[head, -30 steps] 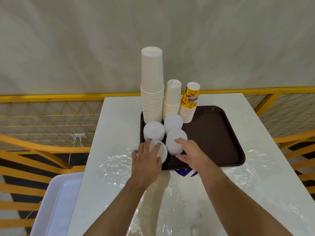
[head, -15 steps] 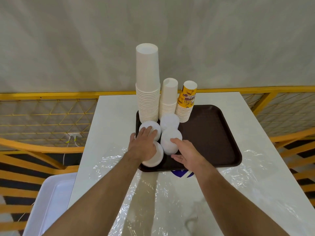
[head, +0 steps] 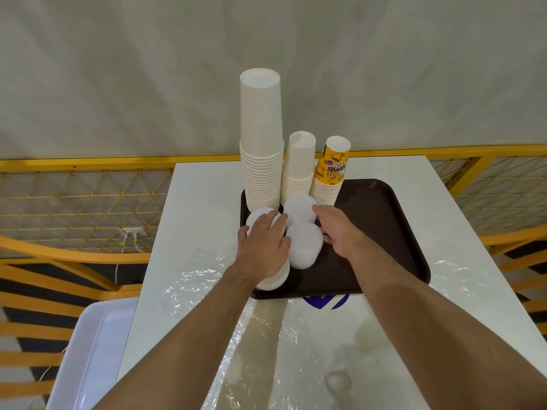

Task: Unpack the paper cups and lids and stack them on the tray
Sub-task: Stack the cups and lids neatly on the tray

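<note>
The tray [head: 381, 232] lies on the table [head: 204, 184]. Along its far-left edge stand three cup stacks [head: 262, 161] side by side — tallest at left. Before them, four lid stacks [head: 305, 244] cluster on the tray. Wrap [head: 296, 350] covers the table's near part; a bin [head: 88, 350] sits near-left.

The tray [head: 381, 232] is a dark brown, near black at the rim. On it the tall cup stack [head: 261, 143] and the shorter cup stack [head: 299, 167] are plain white, as are the lid stacks [head: 303, 244]; the printed cup stack [head: 333, 170] is yellow with purple lettering and white rims. The table [head: 201, 202] is glossy white, the plastic wrap [head: 266, 335] clear, the railing [head: 88, 164] yellow with a diamond mesh, the bin [head: 88, 350] pale white
</note>
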`<state>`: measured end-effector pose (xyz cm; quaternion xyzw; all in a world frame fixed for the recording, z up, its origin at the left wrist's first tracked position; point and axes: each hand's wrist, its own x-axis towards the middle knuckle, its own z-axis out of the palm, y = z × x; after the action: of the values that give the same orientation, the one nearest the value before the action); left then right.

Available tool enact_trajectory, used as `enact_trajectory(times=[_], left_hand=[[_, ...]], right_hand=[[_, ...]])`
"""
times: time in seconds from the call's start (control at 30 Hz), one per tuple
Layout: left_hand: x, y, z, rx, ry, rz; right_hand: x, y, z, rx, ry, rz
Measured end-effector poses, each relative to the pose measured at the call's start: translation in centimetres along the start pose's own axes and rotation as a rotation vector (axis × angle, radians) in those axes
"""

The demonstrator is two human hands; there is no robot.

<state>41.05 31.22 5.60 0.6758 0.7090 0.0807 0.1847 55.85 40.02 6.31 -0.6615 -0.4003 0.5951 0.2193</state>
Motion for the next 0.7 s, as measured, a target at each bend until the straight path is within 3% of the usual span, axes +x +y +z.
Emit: enact_trajectory(times=[0.33, 0.43, 0.7], left_hand=[[0.1, -0.5, 0.2, -0.030, -0.066, -0.046], [-0.3, -1.9, -0.1, -0.019, -0.053, -0.077], [-0.7, -4.2, 0.4, 0.093, -0.207, -0.087]], right_hand=[[0.5, 0.6, 0.2, -0.064, -0.059, -0.063], [-1.0, 0.6, -0.5, -0.105, -0.055, -0.022], [-2.7, 3.4, -0.9, -0.279, -0.101, 0.095]])
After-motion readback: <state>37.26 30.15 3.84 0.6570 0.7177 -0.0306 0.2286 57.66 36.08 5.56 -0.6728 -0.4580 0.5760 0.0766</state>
